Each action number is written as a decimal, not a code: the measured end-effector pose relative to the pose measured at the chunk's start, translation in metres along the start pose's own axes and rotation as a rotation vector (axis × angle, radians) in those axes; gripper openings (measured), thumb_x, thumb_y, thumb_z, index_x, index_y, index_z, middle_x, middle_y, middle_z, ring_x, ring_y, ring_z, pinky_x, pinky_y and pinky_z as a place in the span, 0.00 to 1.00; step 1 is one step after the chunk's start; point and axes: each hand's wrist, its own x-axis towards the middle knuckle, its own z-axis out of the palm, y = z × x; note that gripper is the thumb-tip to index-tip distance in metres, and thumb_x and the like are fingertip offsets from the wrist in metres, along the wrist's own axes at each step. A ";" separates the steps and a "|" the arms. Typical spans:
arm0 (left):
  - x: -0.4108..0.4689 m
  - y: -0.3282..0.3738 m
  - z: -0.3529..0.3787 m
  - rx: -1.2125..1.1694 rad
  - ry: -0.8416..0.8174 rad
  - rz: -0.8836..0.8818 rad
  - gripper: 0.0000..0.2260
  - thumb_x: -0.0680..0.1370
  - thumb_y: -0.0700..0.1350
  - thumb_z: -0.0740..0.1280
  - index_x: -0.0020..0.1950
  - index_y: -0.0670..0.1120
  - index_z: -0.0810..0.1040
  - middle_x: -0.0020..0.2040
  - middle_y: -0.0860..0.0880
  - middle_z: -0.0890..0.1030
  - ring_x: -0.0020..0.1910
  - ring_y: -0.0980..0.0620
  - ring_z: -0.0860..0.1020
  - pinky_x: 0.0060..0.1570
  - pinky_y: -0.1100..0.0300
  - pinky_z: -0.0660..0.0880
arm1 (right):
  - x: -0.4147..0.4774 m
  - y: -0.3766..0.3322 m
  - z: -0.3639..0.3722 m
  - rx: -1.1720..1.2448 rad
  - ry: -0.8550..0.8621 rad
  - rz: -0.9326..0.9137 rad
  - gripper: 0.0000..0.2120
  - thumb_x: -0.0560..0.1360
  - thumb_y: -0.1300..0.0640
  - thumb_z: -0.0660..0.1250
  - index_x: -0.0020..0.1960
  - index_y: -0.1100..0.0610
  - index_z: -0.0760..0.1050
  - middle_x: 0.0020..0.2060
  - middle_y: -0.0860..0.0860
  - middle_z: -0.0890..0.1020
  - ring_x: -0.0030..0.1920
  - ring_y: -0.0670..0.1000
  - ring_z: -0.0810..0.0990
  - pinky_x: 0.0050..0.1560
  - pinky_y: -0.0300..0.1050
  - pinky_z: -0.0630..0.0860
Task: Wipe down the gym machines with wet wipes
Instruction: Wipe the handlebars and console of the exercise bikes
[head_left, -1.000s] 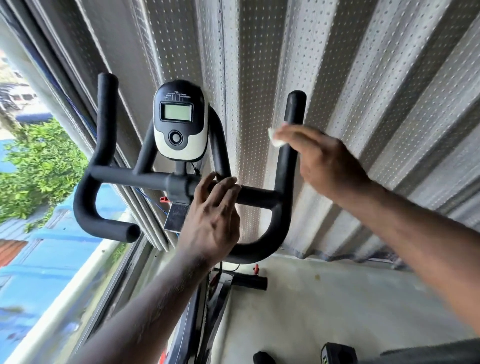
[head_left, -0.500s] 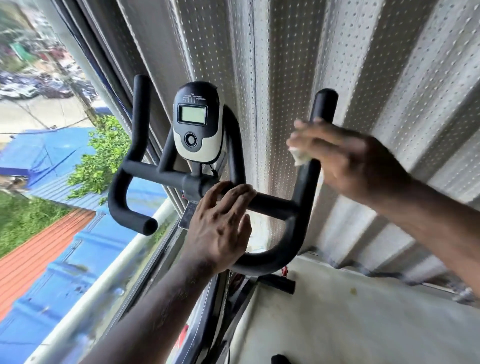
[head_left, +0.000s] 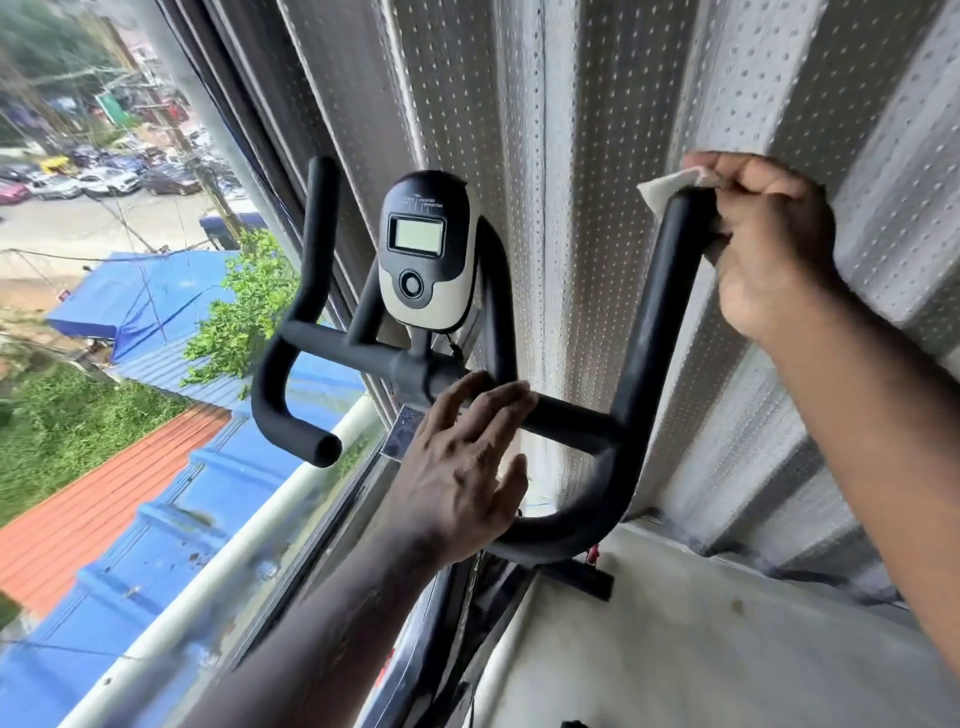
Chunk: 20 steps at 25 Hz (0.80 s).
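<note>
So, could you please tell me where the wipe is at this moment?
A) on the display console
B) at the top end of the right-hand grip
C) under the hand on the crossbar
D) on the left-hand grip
B: the right hand holds the white wipe over the top end of the right grip.

A pale, perforated curtain (head_left: 597, 156) hangs in folds across the upper middle and right of the frame. At the left, a dark-framed window (head_left: 104, 249) lets in daylight and overlooks blue roofs (head_left: 145, 301), an orange-red roof (head_left: 93, 499), green trees (head_left: 244, 306) and parked cars (head_left: 78, 182). A pale floor (head_left: 727, 649) fills the lower right.
</note>
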 end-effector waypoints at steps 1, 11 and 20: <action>-0.003 -0.004 -0.002 -0.013 -0.028 0.013 0.24 0.82 0.45 0.66 0.77 0.40 0.72 0.77 0.45 0.73 0.79 0.42 0.66 0.75 0.41 0.65 | -0.010 0.005 0.001 0.121 0.093 0.090 0.18 0.78 0.72 0.62 0.55 0.56 0.85 0.46 0.49 0.88 0.48 0.47 0.87 0.50 0.43 0.82; -0.095 -0.093 -0.029 -0.025 0.115 -0.159 0.17 0.84 0.48 0.66 0.69 0.40 0.79 0.71 0.43 0.78 0.71 0.41 0.76 0.69 0.42 0.73 | -0.172 0.032 0.103 -0.710 -0.229 -0.827 0.21 0.79 0.76 0.62 0.68 0.64 0.79 0.66 0.55 0.82 0.69 0.48 0.80 0.70 0.41 0.74; -0.128 -0.143 -0.033 -0.025 0.065 -0.215 0.27 0.79 0.47 0.64 0.77 0.38 0.71 0.75 0.38 0.74 0.78 0.39 0.68 0.75 0.42 0.69 | -0.148 0.040 0.125 -1.506 -1.134 -1.119 0.26 0.78 0.71 0.52 0.69 0.62 0.80 0.69 0.56 0.80 0.73 0.56 0.76 0.68 0.54 0.78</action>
